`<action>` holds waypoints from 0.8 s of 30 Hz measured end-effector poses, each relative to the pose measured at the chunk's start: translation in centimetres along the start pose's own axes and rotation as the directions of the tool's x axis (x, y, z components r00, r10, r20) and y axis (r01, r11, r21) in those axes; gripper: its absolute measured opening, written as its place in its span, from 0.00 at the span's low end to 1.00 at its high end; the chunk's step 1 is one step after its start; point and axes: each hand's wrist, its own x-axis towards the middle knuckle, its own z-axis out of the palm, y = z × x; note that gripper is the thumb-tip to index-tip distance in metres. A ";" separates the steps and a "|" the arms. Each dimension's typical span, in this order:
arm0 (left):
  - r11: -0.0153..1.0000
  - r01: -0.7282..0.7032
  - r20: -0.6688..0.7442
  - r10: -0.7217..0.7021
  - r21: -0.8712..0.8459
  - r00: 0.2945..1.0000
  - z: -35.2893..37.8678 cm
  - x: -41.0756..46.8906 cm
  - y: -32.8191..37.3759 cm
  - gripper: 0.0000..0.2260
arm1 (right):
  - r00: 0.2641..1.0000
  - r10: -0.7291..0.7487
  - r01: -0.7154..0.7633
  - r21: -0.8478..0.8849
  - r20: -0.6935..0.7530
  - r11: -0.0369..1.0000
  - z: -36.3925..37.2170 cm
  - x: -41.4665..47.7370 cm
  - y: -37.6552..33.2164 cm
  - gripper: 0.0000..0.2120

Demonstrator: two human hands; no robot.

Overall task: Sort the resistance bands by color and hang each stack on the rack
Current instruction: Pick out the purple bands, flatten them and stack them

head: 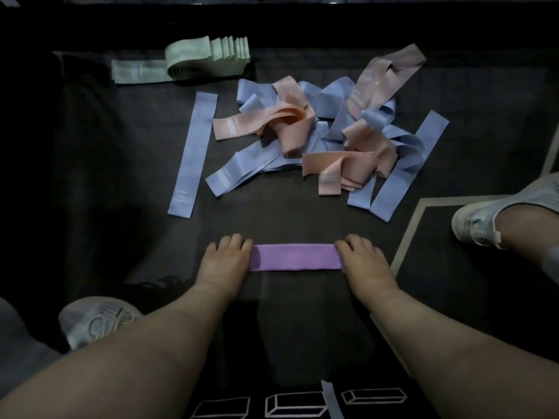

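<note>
A purple band [295,257] lies flat on the dark floor mat in front of me. My left hand [225,261] presses on its left end and my right hand [364,261] on its right end, fingers laid flat over the ends. Beyond it sits a tangled heap of blue bands [242,169] and pink bands [266,124]. One blue band [193,155] lies straight by itself to the left of the heap. A stack of green bands [187,60] rests at the far left. No rack is in view.
My white shoes sit at the lower left [96,320] and at the right edge [484,219]. A pale line [408,237] borders the mat at the right. Another blue strip [331,399] pokes in at the bottom edge.
</note>
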 end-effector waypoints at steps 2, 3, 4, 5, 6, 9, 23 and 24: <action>1.000 -0.015 -0.011 0.015 -0.021 1.000 0.2 0.0 -0.2 0.17 | 1.000 -0.006 0.005 0.040 0.006 0.999 0.0 0.0 0.1 0.38; 0.999 -0.022 -0.011 0.022 -0.030 1.000 0.2 0.0 -0.3 0.18 | 1.000 -0.005 0.005 0.047 0.007 0.999 0.0 0.0 0.1 0.38; 0.999 -0.024 -0.007 0.024 -0.035 1.000 0.2 0.0 -0.3 0.19 | 1.000 -0.003 0.003 0.053 0.006 0.999 -0.1 0.0 0.1 0.38; 0.999 -0.020 0.004 0.020 -0.037 1.000 0.2 -0.1 -0.3 0.22 | 1.000 -0.006 0.005 0.061 0.001 0.998 -0.3 0.0 0.2 0.38; 0.999 -0.015 0.012 0.016 -0.040 1.000 0.2 -0.2 -0.4 0.26 | 1.000 -0.011 0.011 0.073 -0.002 0.997 -0.4 -0.1 0.2 0.37; 0.998 0.025 -0.005 -0.026 -0.061 1.000 -0.4 -0.4 -0.2 0.33 | 0.999 -0.009 0.014 0.155 -0.033 0.988 -1.0 -0.1 0.3 0.37; 0.816 0.240 -0.059 -0.316 -0.526 0.947 -8.0 6.8 0.7 0.27 | 0.971 0.236 -0.232 0.344 0.029 0.910 -13.4 12.5 -0.9 0.43; 0.791 0.268 -0.013 -0.329 -0.550 0.944 -8.8 7.6 0.1 0.28 | 0.967 0.243 -0.253 0.316 0.069 0.915 -13.7 12.9 -1.1 0.40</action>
